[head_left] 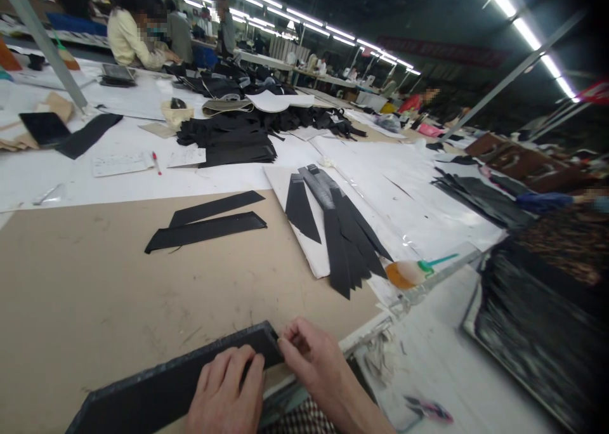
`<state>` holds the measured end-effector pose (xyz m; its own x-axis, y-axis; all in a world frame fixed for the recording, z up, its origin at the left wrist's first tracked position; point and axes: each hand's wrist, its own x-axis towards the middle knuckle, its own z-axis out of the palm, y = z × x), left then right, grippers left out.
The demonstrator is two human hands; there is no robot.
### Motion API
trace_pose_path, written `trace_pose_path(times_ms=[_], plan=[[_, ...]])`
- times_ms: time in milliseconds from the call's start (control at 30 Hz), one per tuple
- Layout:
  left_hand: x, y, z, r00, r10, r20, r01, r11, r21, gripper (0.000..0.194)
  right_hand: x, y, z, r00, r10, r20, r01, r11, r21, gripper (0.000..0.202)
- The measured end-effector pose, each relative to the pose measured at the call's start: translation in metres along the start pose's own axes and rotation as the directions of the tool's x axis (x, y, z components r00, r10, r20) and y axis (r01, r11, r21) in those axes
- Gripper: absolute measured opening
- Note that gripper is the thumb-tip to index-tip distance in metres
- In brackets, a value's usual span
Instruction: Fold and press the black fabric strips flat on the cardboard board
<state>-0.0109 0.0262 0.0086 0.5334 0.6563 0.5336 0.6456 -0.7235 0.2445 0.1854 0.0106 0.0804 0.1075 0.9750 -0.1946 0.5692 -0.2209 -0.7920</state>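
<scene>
A long black strip of flat material point(181, 377) lies along the near edge of the table, its right end cut at a slant and its long far edge looking rough. My left hand point(228, 389) rests on top of it, fingers laid over the surface near the right end, thumb hidden. At that slanted end, my right hand point(314, 358) pinches the corner edge between thumb and fingers. Farther in on the brown board point(118, 282) are two shorter black strips, a plain one point(216, 207) and a thicker-looking one point(207, 231).
A fan of black strips point(349, 231) lies on a white board point(304, 250) to the right. Beside it is an orange-filled bottle point(404, 274). Stacked black pieces point(238, 139), a red pen point(157, 164) and pink-handled cutters point(431, 410) lie around. A co-worker's sleeve point(561, 243) is at right.
</scene>
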Motion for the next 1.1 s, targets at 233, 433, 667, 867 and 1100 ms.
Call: trace_pose_path(times_ms=[233, 433, 667, 867, 1100], plan=[[0.001, 0.004, -0.002, 0.999, -0.054, 0.004, 0.054, 0.998, -0.042, 0.025, -0.015, 0.027, 0.018, 0.948, -0.245, -0.202, 0.225, 0.967, -0.117, 0.022], [0.003, 0.003, -0.004, 1.0, -0.022, -0.007, 0.022, 0.999, -0.03, 0.028, -0.02, 0.034, 0.027, 0.816, -0.532, -0.227, 0.434, 0.822, -0.368, 0.022], [0.007, 0.006, -0.008, 0.999, -0.026, -0.023, 0.026, 1.0, -0.018, 0.029, -0.016, 0.02, 0.017, 0.683, -0.729, -0.051, 0.533, 0.545, -0.648, 0.029], [0.011, 0.008, -0.008, 0.997, -0.051, -0.057, 0.048, 0.998, -0.037, 0.032, -0.015, 0.013, 0.018, 0.64, -0.768, -0.02, 0.517, 0.449, -0.729, 0.043], [0.006, 0.008, -0.001, 0.994, -0.083, -0.073, 0.079, 0.996, -0.051, 0.028, -0.007, 0.006, 0.006, 0.767, -0.641, -0.035, 0.514, 0.646, -0.564, 0.025]])
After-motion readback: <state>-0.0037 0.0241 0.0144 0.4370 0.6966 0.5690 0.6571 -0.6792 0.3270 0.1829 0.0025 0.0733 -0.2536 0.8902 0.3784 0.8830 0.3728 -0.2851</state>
